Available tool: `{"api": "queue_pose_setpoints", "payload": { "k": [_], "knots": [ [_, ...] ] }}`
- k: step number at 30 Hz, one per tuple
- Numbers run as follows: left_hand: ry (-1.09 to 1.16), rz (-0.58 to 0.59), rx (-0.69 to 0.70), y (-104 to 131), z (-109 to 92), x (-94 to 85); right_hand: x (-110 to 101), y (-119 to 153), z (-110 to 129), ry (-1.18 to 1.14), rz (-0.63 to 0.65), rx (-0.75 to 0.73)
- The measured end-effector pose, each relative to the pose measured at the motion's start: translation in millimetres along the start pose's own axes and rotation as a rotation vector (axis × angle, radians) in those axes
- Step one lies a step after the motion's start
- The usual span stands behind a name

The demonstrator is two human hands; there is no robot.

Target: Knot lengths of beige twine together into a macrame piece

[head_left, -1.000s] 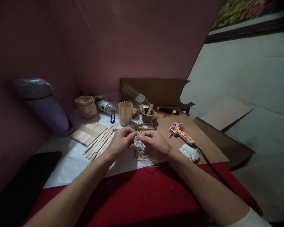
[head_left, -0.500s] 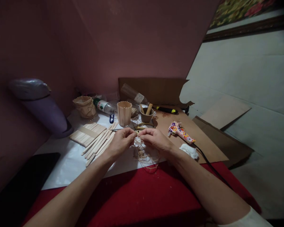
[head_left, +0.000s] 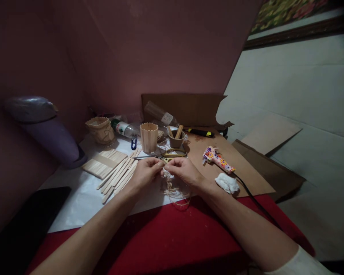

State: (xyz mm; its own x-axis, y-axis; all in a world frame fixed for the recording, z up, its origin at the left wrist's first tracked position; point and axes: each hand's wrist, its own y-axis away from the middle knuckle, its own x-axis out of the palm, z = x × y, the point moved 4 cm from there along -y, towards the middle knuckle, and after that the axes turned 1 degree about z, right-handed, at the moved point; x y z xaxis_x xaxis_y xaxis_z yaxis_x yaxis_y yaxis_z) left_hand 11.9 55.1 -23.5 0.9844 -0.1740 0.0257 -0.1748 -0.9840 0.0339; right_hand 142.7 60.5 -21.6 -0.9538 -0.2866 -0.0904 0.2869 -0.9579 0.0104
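Observation:
Thin beige twine (head_left: 172,189) hangs in loose tangled loops below my fingertips and lies on the white sheet. My left hand (head_left: 148,171) pinches it between thumb and forefinger. Almost touching it, my right hand (head_left: 181,170) pinches the same twine; the exact spot held is too small to make out. Just behind my fingers lie scissors (head_left: 174,153) with gold handles, their blades pointing left. A cup built of wooden craft sticks (head_left: 149,137) stands upright beyond them. Left of my hands, loose craft sticks (head_left: 117,175) are fanned beside a banded bundle (head_left: 103,163).
Right, on cardboard (head_left: 246,172), lie a floral glue gun (head_left: 218,159), a crumpled white tissue (head_left: 227,183) and a yellow-black cutter (head_left: 200,132). Behind are a small pot (head_left: 176,139) holding sticks, plastic bottles (head_left: 124,128) and a twine-wrapped stick basket (head_left: 100,130). Red cloth (head_left: 172,233) covers the front.
My hands have drawn slightly closer together, fingertips now nearly meeting over the twine. The whole view has shifted a little; the other objects keep their places.

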Motion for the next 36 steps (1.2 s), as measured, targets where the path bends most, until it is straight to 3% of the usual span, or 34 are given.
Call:
{"api": "queue_pose_setpoints", "payload": {
  "k": [10,22,36],
  "knots": [
    [0.168,-0.025,-0.047,1.3,0.0,2.0,-2.6,-2.2,-5.0,0.01,-0.059,-0.067],
    [-0.075,-0.087,0.036,1.0,-2.7,-1.8,-1.5,-2.1,-1.7,0.11,-0.063,-0.115],
    [0.026,-0.052,0.025,1.2,-2.8,0.6,-2.1,-3.2,-3.5,0.113,-0.068,-0.113]
  ]
}}
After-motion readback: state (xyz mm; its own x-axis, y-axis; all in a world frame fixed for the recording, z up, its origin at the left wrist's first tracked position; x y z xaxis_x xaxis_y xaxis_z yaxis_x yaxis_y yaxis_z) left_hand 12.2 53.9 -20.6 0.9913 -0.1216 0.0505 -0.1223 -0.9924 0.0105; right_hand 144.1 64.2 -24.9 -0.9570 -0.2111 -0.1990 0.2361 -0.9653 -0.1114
